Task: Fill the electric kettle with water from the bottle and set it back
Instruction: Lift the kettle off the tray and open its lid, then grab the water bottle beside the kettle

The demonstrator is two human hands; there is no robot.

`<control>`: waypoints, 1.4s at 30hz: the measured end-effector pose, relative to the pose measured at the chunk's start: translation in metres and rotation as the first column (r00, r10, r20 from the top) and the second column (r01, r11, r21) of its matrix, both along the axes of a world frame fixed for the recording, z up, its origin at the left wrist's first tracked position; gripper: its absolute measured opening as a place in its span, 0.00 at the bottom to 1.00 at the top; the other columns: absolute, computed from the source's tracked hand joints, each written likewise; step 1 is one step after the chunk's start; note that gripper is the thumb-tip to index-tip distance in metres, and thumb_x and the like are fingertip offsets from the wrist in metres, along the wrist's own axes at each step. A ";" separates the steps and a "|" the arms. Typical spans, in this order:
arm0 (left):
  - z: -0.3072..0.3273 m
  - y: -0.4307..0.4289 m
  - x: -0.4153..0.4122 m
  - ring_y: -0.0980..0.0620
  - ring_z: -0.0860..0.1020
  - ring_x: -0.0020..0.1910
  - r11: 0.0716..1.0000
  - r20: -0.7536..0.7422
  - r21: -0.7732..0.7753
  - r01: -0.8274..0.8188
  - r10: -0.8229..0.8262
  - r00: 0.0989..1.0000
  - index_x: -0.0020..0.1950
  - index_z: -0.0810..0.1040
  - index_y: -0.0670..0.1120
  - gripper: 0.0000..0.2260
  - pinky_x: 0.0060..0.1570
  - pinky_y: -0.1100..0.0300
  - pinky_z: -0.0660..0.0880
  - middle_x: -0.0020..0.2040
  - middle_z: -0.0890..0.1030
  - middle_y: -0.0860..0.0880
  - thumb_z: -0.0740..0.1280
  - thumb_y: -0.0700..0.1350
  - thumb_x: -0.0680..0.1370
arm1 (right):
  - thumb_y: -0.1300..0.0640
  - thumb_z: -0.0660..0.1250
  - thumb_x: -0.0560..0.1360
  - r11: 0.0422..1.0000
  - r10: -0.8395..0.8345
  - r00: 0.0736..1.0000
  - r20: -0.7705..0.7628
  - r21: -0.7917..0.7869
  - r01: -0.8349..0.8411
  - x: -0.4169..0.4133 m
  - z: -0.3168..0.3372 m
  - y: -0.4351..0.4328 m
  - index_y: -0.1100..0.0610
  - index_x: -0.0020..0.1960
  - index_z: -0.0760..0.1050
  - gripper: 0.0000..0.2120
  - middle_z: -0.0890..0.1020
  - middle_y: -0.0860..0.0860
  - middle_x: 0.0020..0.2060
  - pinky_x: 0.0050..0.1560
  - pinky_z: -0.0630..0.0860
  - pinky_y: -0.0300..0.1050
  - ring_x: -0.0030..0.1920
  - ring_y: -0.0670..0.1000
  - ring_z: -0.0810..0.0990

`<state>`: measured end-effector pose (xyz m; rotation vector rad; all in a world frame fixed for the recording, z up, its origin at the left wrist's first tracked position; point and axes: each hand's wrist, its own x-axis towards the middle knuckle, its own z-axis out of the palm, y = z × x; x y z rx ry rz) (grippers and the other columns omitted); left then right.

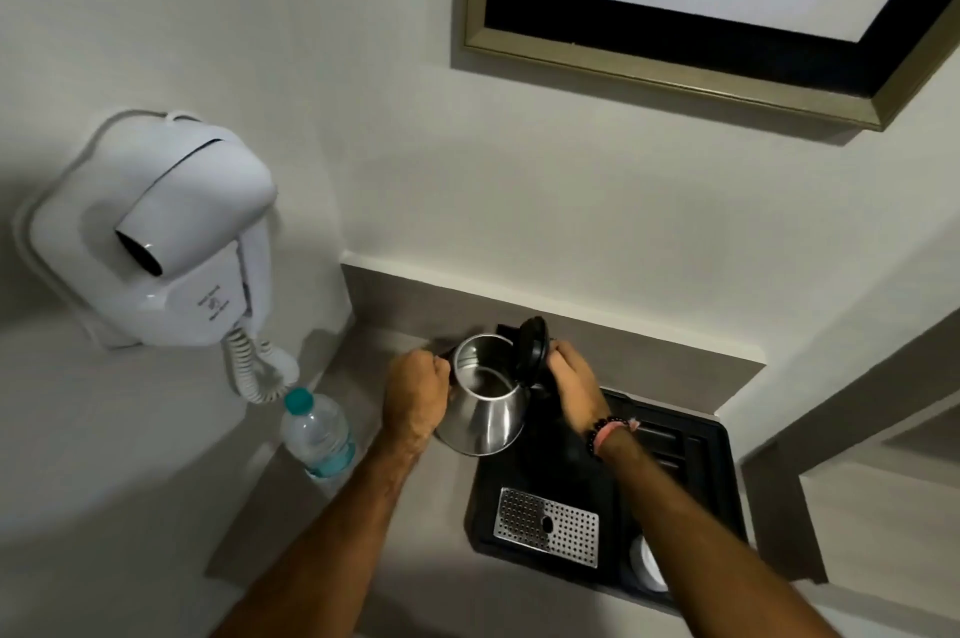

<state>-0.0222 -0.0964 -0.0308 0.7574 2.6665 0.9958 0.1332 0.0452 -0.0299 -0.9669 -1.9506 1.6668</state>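
Left hand (415,390): fingers curled against the kettle (483,416) body
Right hand (574,377): fingers gripping its handle, beside the raised lid (532,349)
Bottle (317,435): capped, left of the left fingers

The framed picture (727,3) and white cup (647,564) are partly cut off.

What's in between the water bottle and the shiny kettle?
In the head view, the left hand sits between the water bottle and the kettle, curled against the kettle's side. Below it there is only bare grey counter.

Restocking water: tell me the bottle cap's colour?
Teal green, on the bottle cap, seen in the head view.
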 end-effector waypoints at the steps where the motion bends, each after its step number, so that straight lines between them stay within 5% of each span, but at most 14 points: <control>1: -0.001 -0.006 -0.004 0.36 0.81 0.41 0.999 -0.002 -0.020 -0.033 0.033 0.999 0.40 0.83 0.33 0.13 0.40 0.51 0.74 0.39 0.83 0.34 0.62 0.39 0.76 | 0.46 0.61 0.78 1.000 0.016 1.000 0.008 -0.012 -0.016 -0.008 -0.005 -0.007 0.55 0.50 0.78 0.14 0.83 0.53 0.49 0.55 0.75 0.48 0.50 0.49 0.81; 9: -0.016 -0.034 -0.018 0.38 0.82 0.47 0.967 0.058 -0.207 -0.148 0.163 0.985 0.49 0.83 0.35 0.10 0.39 0.54 0.72 0.48 0.84 0.37 0.64 0.40 0.78 | 0.45 0.61 0.76 0.996 0.023 0.996 0.089 -0.088 -0.015 -0.047 -0.039 -0.049 0.50 0.49 0.79 0.12 0.84 0.52 0.49 0.61 0.75 0.56 0.54 0.55 0.81; 13: -0.025 -0.043 -0.021 0.41 0.82 0.48 0.935 0.056 -0.323 -0.144 0.171 0.984 0.50 0.83 0.38 0.08 0.46 0.53 0.79 0.50 0.84 0.41 0.65 0.39 0.78 | 0.47 0.62 0.78 0.995 0.059 0.989 0.132 -0.083 -0.048 -0.059 -0.046 -0.054 0.52 0.51 0.79 0.11 0.84 0.52 0.51 0.63 0.75 0.58 0.55 0.54 0.81; 24: -0.019 -0.048 -0.021 0.45 0.82 0.49 0.883 0.013 -0.453 -0.123 0.145 0.989 0.52 0.82 0.40 0.07 0.47 0.55 0.79 0.52 0.84 0.43 0.65 0.39 0.79 | 0.48 0.60 0.81 0.993 0.093 0.977 0.194 -0.093 -0.076 -0.074 -0.058 -0.055 0.53 0.51 0.78 0.11 0.83 0.54 0.52 0.52 0.76 0.46 0.55 0.55 0.81; 26: -0.013 -0.052 -0.015 0.46 0.82 0.48 0.893 0.004 -0.435 -0.117 0.131 0.991 0.52 0.82 0.41 0.07 0.45 0.56 0.78 0.51 0.84 0.43 0.64 0.40 0.79 | 0.44 0.59 0.80 0.988 0.134 0.970 0.203 -0.097 -0.116 -0.077 -0.058 -0.054 0.50 0.54 0.79 0.13 0.83 0.54 0.56 0.52 0.77 0.46 0.56 0.54 0.81; 29: 0.003 -0.066 -0.004 0.50 0.80 0.41 0.918 -0.060 -0.383 -0.097 0.080 0.995 0.51 0.82 0.42 0.07 0.38 0.60 0.74 0.47 0.84 0.46 0.65 0.43 0.79 | 0.41 0.56 0.80 0.982 0.180 0.949 0.259 0.004 -0.188 -0.081 -0.059 -0.052 0.51 0.70 0.73 0.23 0.76 0.54 0.69 0.70 0.69 0.56 0.69 0.56 0.73; 32: 0.021 -0.097 -0.002 0.48 0.80 0.39 0.994 -0.247 -0.087 -0.061 0.038 0.968 0.52 0.81 0.41 0.10 0.37 0.59 0.75 0.45 0.83 0.44 0.62 0.44 0.81 | 0.41 0.51 0.81 0.943 0.184 0.898 0.399 0.187 -0.276 -0.083 -0.060 -0.047 0.51 0.79 0.59 0.30 0.64 0.54 0.78 0.77 0.57 0.60 0.79 0.56 0.58; 35: 0.031 -0.132 -0.014 0.44 0.79 0.44 0.982 -0.527 0.177 -0.065 0.151 0.836 0.52 0.81 0.41 0.09 0.42 0.52 0.77 0.46 0.82 0.42 0.63 0.43 0.79 | 0.46 0.50 0.83 0.857 0.175 0.811 0.558 0.319 -0.405 -0.085 -0.063 -0.042 0.49 0.81 0.48 0.28 0.52 0.52 0.82 0.79 0.46 0.58 0.81 0.55 0.45; 39: 0.024 -0.157 -0.038 0.42 0.73 0.65 0.982 -0.229 0.102 -0.159 0.179 0.957 0.69 0.73 0.42 0.20 0.61 0.48 0.74 0.67 0.75 0.41 0.66 0.47 0.79 | 0.46 0.47 0.84 0.812 0.167 0.752 0.637 0.344 -0.472 -0.086 -0.064 -0.038 0.45 0.81 0.44 0.27 0.49 0.53 0.82 0.79 0.41 0.58 0.81 0.55 0.40; 42: 0.010 -0.165 -0.047 0.44 0.73 0.67 0.993 -0.120 0.069 -0.099 0.107 0.987 0.71 0.72 0.43 0.21 0.66 0.50 0.71 0.69 0.75 0.44 0.65 0.49 0.80 | 0.44 0.46 0.83 0.798 0.157 0.725 0.670 0.346 -0.493 -0.085 -0.062 -0.036 0.44 0.81 0.43 0.27 0.49 0.54 0.82 0.79 0.41 0.59 0.81 0.56 0.40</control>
